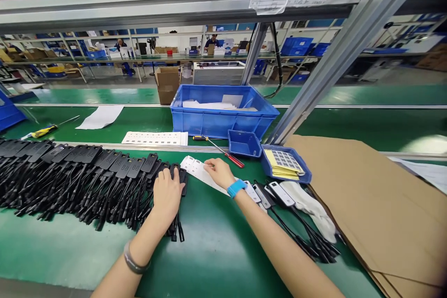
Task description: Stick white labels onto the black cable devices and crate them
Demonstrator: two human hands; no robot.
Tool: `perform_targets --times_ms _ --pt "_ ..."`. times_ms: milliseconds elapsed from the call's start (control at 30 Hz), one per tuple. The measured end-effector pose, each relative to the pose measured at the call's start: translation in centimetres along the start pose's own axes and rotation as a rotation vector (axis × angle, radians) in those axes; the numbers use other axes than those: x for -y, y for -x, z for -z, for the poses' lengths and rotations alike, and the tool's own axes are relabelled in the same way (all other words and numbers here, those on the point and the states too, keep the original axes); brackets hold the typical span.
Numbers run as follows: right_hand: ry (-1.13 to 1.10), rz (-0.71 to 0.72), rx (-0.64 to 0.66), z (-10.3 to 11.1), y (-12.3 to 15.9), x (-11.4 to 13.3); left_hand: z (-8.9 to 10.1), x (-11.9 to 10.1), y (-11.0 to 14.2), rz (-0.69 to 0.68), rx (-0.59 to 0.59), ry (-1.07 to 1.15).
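Black units (87, 153) with trailing cables (101, 195) run in a long row along the green bench (216, 251) from the far left. At the row's right end lies the left hand (167, 193), fingers bent over the last units; whether it grips one, I cannot tell. The white label sheet (200, 174) slants between the hands, its near end just beside the left fingertips. Over it is the right hand (220, 173), thumb and fingertips close together; a grip cannot be told. Further right come white-faced units (281, 194), white cloth (310, 209) and cardboard (377, 195).
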State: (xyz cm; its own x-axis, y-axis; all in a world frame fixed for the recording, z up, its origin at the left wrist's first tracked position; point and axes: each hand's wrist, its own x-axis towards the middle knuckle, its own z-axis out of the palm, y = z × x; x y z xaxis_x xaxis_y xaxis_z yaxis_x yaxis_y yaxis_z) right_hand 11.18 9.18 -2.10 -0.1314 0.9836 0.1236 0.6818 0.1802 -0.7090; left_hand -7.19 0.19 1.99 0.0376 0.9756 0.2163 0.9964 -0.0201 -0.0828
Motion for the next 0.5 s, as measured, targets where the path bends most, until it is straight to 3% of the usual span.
perform_targets --times_ms 167,300,400,467,500 --pt "0.151 -0.117 0.041 -3.5 -2.2 0.5 -1.5 -0.3 0.5 0.008 -0.031 -0.011" --pt "0.210 -0.115 0.037 -4.1 -1.7 1.0 -2.1 -0.1 0.5 0.004 -0.050 0.032" --pt "0.227 -0.108 0.010 -4.3 -1.1 1.1 -1.5 0.3 0.6 -0.002 -0.076 0.068" --pt "0.228 -0.099 -0.001 -4.4 -0.9 1.0 -0.7 0.4 0.6 0.044 -0.108 0.241" --pt "0.225 -0.094 -0.002 -4.5 -0.9 1.0 -0.2 0.2 0.5 0.092 -0.098 0.461"
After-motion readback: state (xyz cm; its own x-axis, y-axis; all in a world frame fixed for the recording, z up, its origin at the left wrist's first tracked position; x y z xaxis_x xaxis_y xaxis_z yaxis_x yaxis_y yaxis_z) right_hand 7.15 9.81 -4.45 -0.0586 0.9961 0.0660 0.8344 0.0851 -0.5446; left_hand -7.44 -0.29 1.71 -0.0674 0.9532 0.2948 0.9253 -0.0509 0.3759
